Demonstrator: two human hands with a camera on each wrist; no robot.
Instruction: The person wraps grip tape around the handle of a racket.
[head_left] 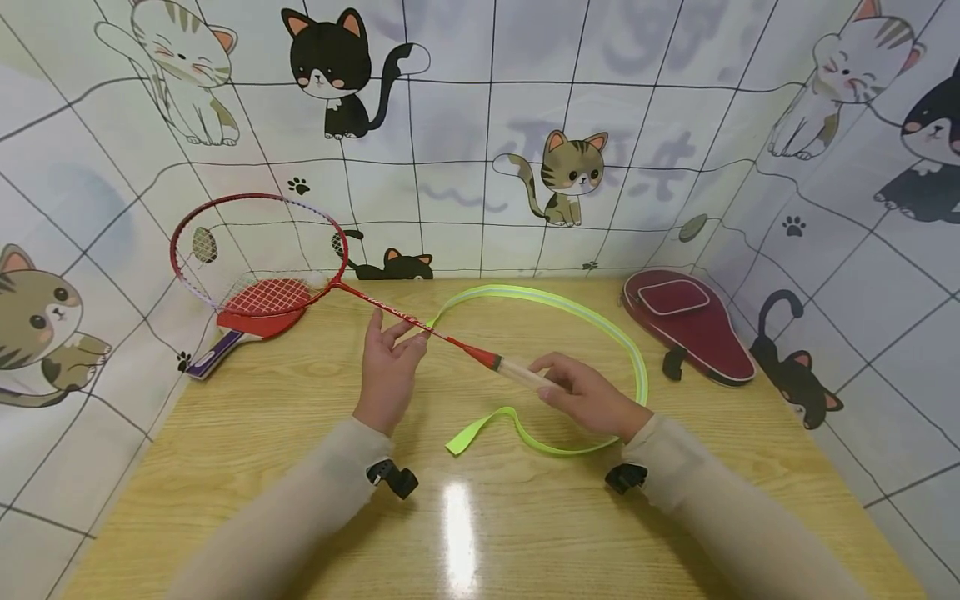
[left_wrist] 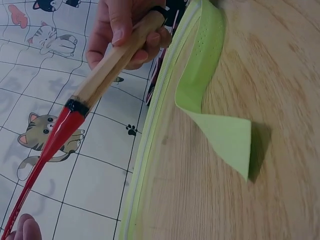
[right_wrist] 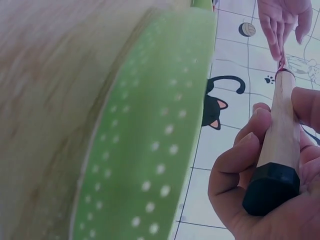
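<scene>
A red badminton racket [head_left: 408,319] slants across the head view, its strung head at the left and its bare wooden handle [left_wrist: 110,72] at the right. My right hand [head_left: 588,392] grips that handle near its dark butt cap [right_wrist: 272,187], thumb on one side and fingers curled round the other. My left hand [head_left: 390,367] is under the red shaft, fingers fairly straight and close against it. A long yellow-green perforated grip tape [head_left: 573,308] curves in a wide loop behind and under the right hand. Its tapered end [left_wrist: 227,140] lies twisted between the hands.
A red table tennis bat [head_left: 281,321] lies at the back left, partly behind the racket's strings. At the back right is a dark red bat case [head_left: 686,325]. Cat-printed walls [head_left: 465,108] enclose the wooden table [head_left: 300,467] at the back and sides.
</scene>
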